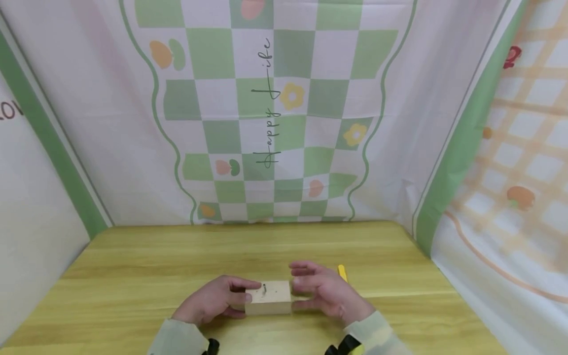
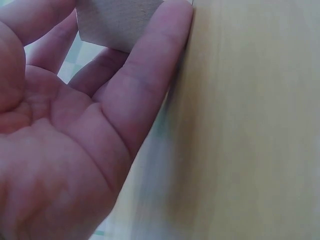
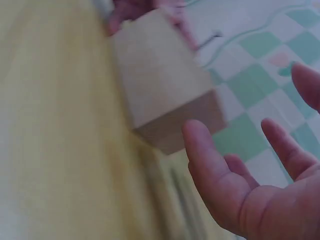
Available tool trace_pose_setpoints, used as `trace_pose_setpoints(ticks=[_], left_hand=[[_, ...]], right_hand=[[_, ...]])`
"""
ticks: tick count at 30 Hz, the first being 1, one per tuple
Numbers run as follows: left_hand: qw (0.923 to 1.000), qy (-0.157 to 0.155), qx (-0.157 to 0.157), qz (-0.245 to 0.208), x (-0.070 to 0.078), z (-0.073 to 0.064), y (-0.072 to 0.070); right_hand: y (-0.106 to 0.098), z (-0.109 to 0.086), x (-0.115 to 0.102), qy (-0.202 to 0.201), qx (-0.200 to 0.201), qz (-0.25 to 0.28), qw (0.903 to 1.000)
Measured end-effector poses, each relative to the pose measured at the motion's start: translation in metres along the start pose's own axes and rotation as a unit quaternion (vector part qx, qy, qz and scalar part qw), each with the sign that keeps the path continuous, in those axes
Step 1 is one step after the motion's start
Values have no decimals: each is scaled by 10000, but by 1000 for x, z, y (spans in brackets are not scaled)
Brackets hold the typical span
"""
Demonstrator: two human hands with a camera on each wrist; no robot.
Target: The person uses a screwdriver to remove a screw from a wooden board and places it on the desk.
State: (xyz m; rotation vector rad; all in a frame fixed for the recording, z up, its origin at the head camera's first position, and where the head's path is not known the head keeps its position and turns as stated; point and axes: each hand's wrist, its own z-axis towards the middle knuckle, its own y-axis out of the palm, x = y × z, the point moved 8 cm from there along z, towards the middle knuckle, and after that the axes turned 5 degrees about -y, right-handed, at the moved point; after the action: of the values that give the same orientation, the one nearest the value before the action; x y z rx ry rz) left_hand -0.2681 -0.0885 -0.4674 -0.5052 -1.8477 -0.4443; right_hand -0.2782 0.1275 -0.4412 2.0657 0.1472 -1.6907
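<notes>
A pale wooden block (image 1: 268, 307) lies on the table in front of me. From its top, near the left end, sticks a thin dark screw or nail (image 1: 264, 286); a small dark mark shows further right. My left hand (image 1: 218, 298) grips the block's left end, and in the left wrist view its fingers reach to the block's end face (image 2: 117, 22). Beside the other end, my right hand (image 1: 326, 292) has its fingers spread and holds nothing. In the right wrist view a fingertip (image 3: 196, 132) overlaps the block's end face; I cannot tell whether it touches.
A yellow stick-like thing (image 1: 342, 272) lies on the table just beyond my right hand, partly hidden by it. The wooden table (image 1: 177, 251) ends at a checked green and white cloth (image 1: 257, 192) hanging behind. More cloth hangs at both sides.
</notes>
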Motion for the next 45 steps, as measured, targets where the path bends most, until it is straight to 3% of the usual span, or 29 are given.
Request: trace_pose_setpoints(ticks=[5, 13, 29, 31, 35, 37, 40, 42, 45], left_hand=[[10000, -34, 8, -2, -2, 0, 0], [10000, 57, -29, -13, -2, -2, -1], [9998, 79, 126, 120, 1, -5, -3], [9989, 241, 124, 388, 6, -7, -5], [9910, 870, 318, 963, 22, -19, -17], [9872, 1265, 438, 869, 32, -25, -24], [9810, 1859, 376, 402, 46, -30, -26], [9739, 2245, 248, 208, 55, -31, -20], [9629, 2681, 148, 276, 62, -29, -7]], right_hand=[[7, 3, 17, 86, -39, -499, 9987], [13, 3, 24, 117, -216, -1066, 9940], [13, 9, 24, 79, -62, -1170, 9931], [12, 10, 25, 104, -50, -1147, 9933], [11, 9, 25, 85, -40, -1123, 9936], [10, 9, 24, 44, -45, -1122, 9937], [9, 9, 24, 41, -31, -1111, 9938], [8, 9, 25, 55, -31, -1108, 9938], [8, 9, 25, 76, -49, -1106, 9938]])
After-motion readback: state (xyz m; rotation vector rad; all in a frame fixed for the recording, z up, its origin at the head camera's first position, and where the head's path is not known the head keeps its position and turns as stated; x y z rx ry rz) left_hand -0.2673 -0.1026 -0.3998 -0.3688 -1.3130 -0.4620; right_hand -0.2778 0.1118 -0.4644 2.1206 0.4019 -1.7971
